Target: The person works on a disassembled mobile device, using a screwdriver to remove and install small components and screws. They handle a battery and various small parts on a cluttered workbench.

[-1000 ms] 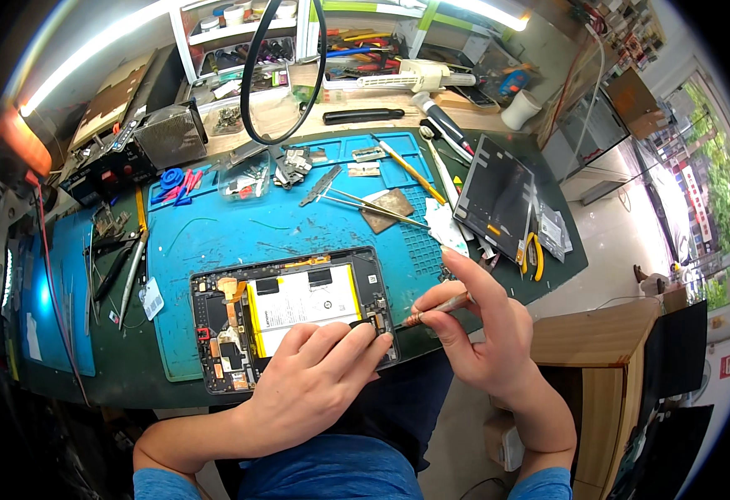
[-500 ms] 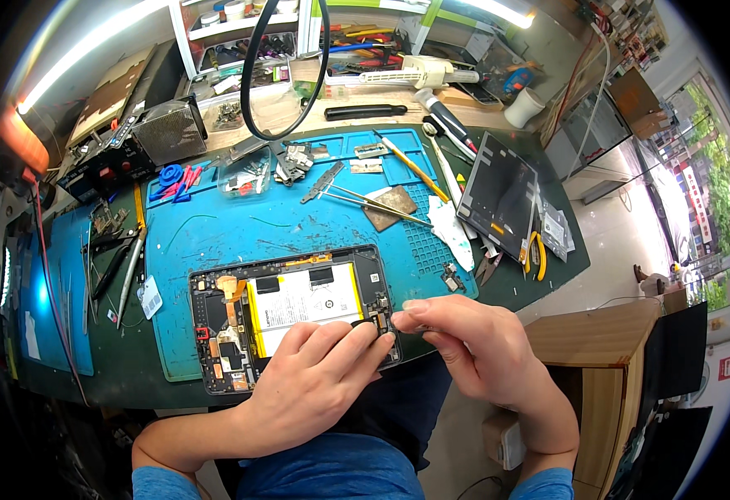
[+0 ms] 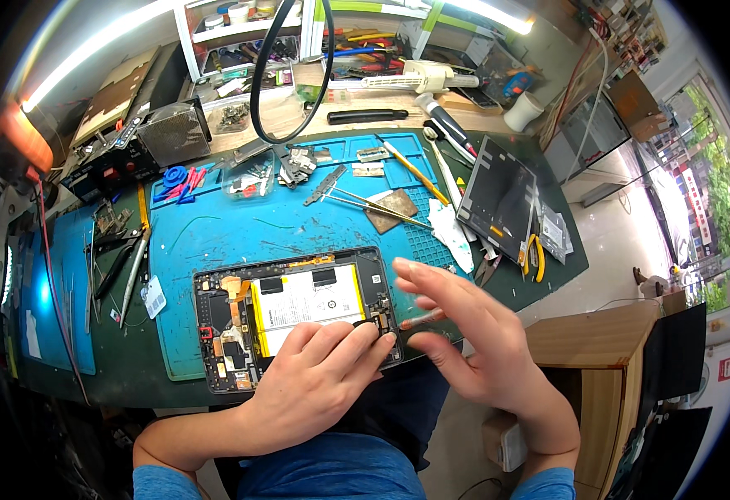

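An opened tablet (image 3: 215, 287) lies on the blue work mat, its inside showing a white battery (image 3: 305, 302) edged in yellow, copper-coloured flex strips and small boards. My left hand (image 3: 319, 371) grips the tablet's near right corner, fingertips on its inner parts and the thumb partly hidden at the edge. A small black curved piece (image 3: 363, 322) shows by those fingertips. Just right of the tablet, my right hand (image 3: 482, 342) is open, fingers stretched and thumb apart. Between them shows a slim reddish rod-like thing (image 3: 422, 318); I cannot tell what it is or whether it is held.
Tweezers (image 3: 373, 204) and a metal plate (image 3: 392, 211) lie beyond the tablet. To the right are a dark screen panel (image 3: 498, 196) and yellow-handled pliers (image 3: 535, 257). A black ring (image 3: 258, 75) hangs over the bench's back. Pens and tools lie left of the mat.
My right hand has opened from a pinch, its fingers lifting away from the thumb and uncovering the reddish thing. My left hand stays on the tablet.
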`<state>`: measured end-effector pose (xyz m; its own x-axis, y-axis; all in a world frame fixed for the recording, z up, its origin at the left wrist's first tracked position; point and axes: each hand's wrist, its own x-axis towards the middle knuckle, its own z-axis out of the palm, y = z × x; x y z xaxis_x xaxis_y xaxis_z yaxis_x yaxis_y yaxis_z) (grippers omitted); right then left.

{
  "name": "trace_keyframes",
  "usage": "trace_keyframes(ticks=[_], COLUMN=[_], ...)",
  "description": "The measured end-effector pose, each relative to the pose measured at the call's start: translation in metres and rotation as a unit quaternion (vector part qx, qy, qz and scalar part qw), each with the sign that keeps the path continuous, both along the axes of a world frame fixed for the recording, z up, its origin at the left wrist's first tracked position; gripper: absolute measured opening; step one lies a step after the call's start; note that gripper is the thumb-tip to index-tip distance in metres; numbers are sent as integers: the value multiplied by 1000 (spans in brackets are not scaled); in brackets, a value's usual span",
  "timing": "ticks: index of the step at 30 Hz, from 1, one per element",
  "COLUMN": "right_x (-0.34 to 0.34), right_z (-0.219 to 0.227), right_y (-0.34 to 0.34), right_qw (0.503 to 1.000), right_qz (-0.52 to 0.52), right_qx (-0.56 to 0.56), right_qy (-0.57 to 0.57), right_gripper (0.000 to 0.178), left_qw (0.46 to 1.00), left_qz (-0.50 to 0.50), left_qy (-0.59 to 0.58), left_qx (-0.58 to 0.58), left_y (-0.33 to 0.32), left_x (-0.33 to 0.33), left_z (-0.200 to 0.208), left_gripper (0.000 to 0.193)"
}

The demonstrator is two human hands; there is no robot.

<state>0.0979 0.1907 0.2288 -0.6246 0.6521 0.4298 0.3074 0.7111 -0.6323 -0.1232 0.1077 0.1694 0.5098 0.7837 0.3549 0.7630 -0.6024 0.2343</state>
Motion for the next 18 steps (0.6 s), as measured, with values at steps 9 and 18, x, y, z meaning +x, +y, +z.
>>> trace_keyframes(ticks=[9, 18], right_x=[-1, 9], right_z=[-1, 2], right_y=[-4, -8], right_qw=[998, 995], right_qz=[-12, -41], right_qx=[-58, 15], right_qy=[2, -91], right_gripper=[57, 60], left_qw=[1000, 1000], left_qz=[2, 0], left_qy=[-1, -1], left_qx=[3, 3], left_y=[0, 0], left_x=[0, 0], left_z=[0, 1], left_gripper=[50, 49])
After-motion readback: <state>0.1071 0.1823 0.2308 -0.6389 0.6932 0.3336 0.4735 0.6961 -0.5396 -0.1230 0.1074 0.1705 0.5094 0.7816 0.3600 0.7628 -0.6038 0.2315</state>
